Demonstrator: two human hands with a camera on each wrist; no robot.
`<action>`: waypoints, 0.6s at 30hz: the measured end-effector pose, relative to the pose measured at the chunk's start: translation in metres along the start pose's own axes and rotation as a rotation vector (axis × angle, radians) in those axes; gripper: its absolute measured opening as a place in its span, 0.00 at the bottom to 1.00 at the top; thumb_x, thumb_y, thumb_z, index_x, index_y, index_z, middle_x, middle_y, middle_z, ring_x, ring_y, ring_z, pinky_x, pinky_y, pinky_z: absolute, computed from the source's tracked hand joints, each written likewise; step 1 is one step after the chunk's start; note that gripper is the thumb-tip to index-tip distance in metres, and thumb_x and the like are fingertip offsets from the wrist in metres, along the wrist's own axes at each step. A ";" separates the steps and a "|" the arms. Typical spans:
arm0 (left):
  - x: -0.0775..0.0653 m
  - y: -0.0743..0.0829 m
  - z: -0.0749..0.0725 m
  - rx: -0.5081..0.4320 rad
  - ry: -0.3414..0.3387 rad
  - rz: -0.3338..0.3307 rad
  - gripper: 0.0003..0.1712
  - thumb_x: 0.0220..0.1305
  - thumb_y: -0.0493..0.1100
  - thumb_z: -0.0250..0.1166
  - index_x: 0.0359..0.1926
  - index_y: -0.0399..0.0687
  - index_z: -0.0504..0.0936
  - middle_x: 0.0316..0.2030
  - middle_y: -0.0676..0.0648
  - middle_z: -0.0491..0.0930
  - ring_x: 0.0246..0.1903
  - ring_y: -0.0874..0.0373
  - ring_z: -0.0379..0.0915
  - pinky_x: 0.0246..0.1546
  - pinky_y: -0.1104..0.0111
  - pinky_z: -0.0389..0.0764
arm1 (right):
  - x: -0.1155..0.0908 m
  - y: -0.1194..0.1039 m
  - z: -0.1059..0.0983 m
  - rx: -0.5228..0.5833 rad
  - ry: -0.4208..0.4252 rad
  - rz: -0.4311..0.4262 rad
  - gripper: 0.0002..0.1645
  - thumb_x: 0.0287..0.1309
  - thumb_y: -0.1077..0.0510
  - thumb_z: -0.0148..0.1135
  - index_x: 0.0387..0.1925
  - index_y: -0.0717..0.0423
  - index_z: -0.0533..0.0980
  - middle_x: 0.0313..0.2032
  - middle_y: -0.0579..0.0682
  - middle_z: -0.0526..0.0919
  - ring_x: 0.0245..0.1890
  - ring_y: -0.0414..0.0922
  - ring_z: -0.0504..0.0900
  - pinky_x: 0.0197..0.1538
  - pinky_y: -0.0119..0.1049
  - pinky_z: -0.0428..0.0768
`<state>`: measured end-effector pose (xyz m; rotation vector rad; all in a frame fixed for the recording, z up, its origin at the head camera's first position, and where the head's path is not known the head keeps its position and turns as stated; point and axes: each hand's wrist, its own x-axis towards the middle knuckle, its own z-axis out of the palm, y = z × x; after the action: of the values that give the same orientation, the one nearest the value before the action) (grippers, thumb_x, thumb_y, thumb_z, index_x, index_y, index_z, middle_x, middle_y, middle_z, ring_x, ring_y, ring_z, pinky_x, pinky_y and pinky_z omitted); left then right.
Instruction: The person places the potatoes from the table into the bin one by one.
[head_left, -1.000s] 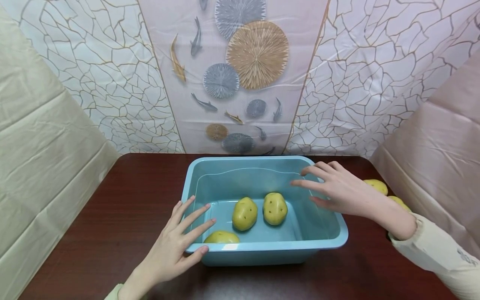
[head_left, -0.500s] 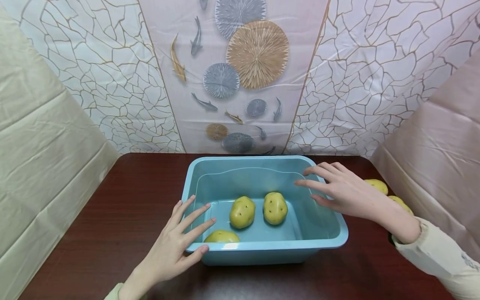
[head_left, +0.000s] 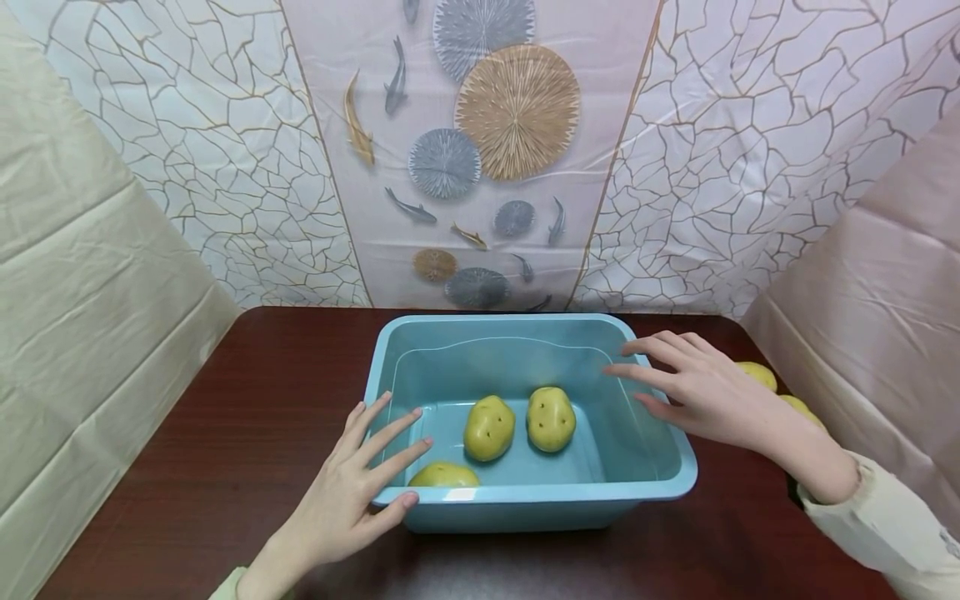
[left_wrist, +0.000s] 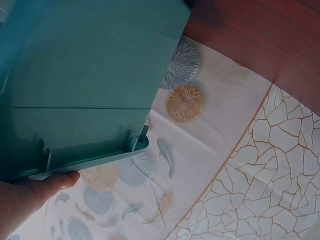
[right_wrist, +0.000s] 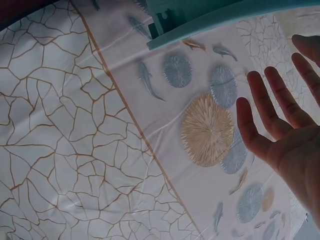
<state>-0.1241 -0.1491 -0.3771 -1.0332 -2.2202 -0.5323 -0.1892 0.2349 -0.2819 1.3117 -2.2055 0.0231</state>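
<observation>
A light-blue plastic basin stands on the table with three yellow potatoes inside. Two of them, the left-middle potato and the right-middle potato, lie side by side on its floor; the third potato is partly hidden behind the near rim. My left hand spreads its straight fingers over the basin's near left corner, and in the left wrist view its thumb lies right at the rim. Above the right rim my right hand hovers with loosely bent, parted fingers and holds nothing.
Beyond my right forearm, a far potato and a nearer potato lie near the right edge of the dark red-brown table. Patterned cloth hangs behind, with plain cloth sides at left and right.
My right hand has drifted slightly right and down, away from the potatoes. The left-middle potato rocked a little left and then back. The left hand has stayed in place.
</observation>
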 end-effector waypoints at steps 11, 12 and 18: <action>0.001 0.001 0.000 0.003 0.000 -0.002 0.24 0.63 0.57 0.46 0.55 0.55 0.74 0.60 0.47 0.66 0.65 0.42 0.48 0.65 0.50 0.44 | -0.009 0.002 -0.003 -0.010 0.035 0.034 0.27 0.63 0.42 0.33 0.43 0.46 0.77 0.40 0.48 0.77 0.39 0.42 0.72 0.32 0.38 0.68; 0.001 0.001 0.000 0.003 -0.002 -0.003 0.24 0.63 0.57 0.47 0.55 0.55 0.74 0.60 0.47 0.66 0.65 0.42 0.48 0.65 0.51 0.43 | -0.010 0.002 -0.003 -0.013 0.033 0.036 0.26 0.63 0.42 0.33 0.43 0.46 0.77 0.40 0.48 0.77 0.39 0.42 0.72 0.32 0.37 0.68; 0.000 0.001 0.000 0.008 -0.012 -0.010 0.24 0.63 0.57 0.47 0.55 0.55 0.73 0.61 0.47 0.65 0.65 0.42 0.48 0.67 0.56 0.37 | -0.014 0.002 -0.004 -0.015 0.035 0.046 0.26 0.63 0.41 0.33 0.44 0.44 0.76 0.39 0.47 0.77 0.38 0.40 0.71 0.32 0.36 0.68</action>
<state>-0.1237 -0.1485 -0.3765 -1.0245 -2.2376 -0.5227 -0.1841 0.2484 -0.2844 1.2427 -2.2024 0.0465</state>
